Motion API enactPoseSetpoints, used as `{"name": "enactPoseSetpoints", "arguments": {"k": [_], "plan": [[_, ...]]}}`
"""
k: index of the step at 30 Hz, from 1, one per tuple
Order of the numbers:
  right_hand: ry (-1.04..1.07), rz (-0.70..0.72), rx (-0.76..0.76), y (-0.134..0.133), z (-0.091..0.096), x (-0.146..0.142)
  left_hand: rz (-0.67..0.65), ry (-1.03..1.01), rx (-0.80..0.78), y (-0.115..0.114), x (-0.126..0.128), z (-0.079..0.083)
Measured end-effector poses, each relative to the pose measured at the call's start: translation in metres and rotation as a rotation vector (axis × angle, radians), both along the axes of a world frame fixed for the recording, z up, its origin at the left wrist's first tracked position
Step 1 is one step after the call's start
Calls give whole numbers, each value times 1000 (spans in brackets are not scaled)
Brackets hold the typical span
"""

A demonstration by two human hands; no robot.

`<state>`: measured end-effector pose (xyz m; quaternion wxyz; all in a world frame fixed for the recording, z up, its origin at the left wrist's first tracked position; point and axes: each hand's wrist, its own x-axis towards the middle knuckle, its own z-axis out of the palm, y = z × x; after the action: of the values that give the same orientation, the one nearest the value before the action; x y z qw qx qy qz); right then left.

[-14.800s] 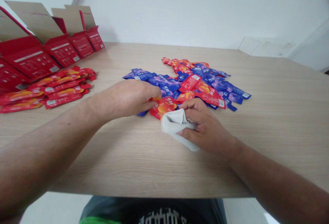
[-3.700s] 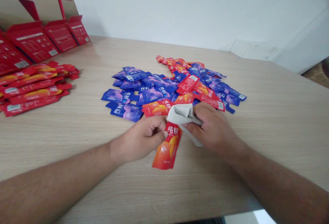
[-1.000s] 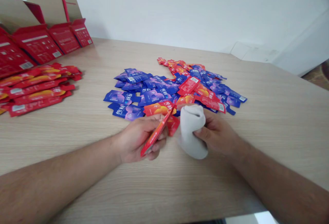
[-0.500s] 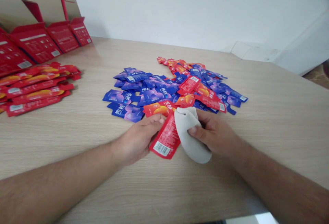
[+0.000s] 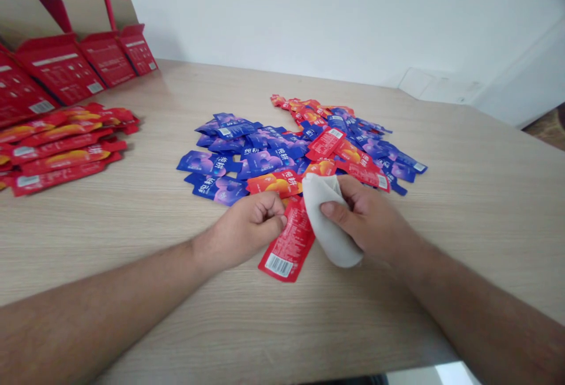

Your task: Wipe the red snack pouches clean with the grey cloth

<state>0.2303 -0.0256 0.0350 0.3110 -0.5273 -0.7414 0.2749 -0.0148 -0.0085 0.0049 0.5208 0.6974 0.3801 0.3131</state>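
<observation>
My left hand (image 5: 248,227) pinches the top of a red sachet (image 5: 289,242) that lies barcode side up on the wooden table (image 5: 477,208). My right hand (image 5: 368,224) is closed round a wadded white cloth (image 5: 327,223), which presses against the sachet's right edge. Just beyond both hands lies a loose heap of blue and red sachets (image 5: 304,143).
A row of red sachets (image 5: 62,143) is laid out at the left. Behind it stand open red cartons (image 5: 66,61) with raised flaps. A white wall runs along the table's far edge.
The red sachet was turned over from edge-on to barcode side up and lowered onto the table. The cloth moved onto its right edge.
</observation>
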Motion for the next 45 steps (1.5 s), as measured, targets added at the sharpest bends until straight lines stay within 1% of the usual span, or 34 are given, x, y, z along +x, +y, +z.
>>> {"name": "enactPoseSetpoints", "arguments": {"k": [2,3,4,7,8,9,11,12,13,16,17,20,21,24,25,28,29,32,33,37,39,42,45], "plan": [[-84,-92,110,2,0,1,-10,-27,-16,1,-1,-1],[-122,-96,145,1,0,1,-14,-41,-18,2,-1,-2],[-160,-64,165,1,-1,0,-18,-52,-13,2,-1,-3],[-268,111,202,-3,-6,-3,-36,-54,20,3,-2,-6],[-297,127,218,-4,-7,-4,-43,-50,27,2,-2,-7],[-315,99,234,-4,-7,-4,-47,-47,29,2,-2,-7],[-309,-6,249,-2,-7,-3,-44,-45,32,1,-2,-6],[-299,-37,248,-2,-7,-2,-44,-46,33,0,-2,-5],[-291,-36,249,-1,-7,-2,-48,-45,35,-1,-2,-4],[-296,53,254,1,-6,-1,-78,-33,41,-1,-2,-4],[-302,47,254,2,-6,-1,-81,-33,48,-1,-2,-4],[-297,-36,249,2,-7,-1,-79,-48,67,-1,-2,-5],[-297,-26,247,2,-7,-1,-84,-49,65,-1,-2,-6],[-301,73,246,1,-8,-2,-90,-32,53,-1,-2,-5],[-299,72,242,1,-8,-2,-83,-29,51,0,-2,-5],[-284,-10,233,1,-9,-2,-73,-45,44,-1,-2,-2],[-284,-4,235,1,-9,-2,-77,-48,42,-1,-2,-2],[-290,84,248,2,-10,-1,-85,-35,38,-1,-1,-1],[-291,80,244,3,-11,-1,-84,-33,37,-1,-1,-1],[-301,-66,252,9,-10,3,-106,-91,11,-2,-1,-4],[-315,-64,293,9,-7,5,-109,-102,-1,-2,-1,-4],[-327,-4,357,5,-3,5,-59,-81,0,-1,0,-2],[-342,26,376,-5,-4,-1,12,-54,-8,1,2,-1]]}}
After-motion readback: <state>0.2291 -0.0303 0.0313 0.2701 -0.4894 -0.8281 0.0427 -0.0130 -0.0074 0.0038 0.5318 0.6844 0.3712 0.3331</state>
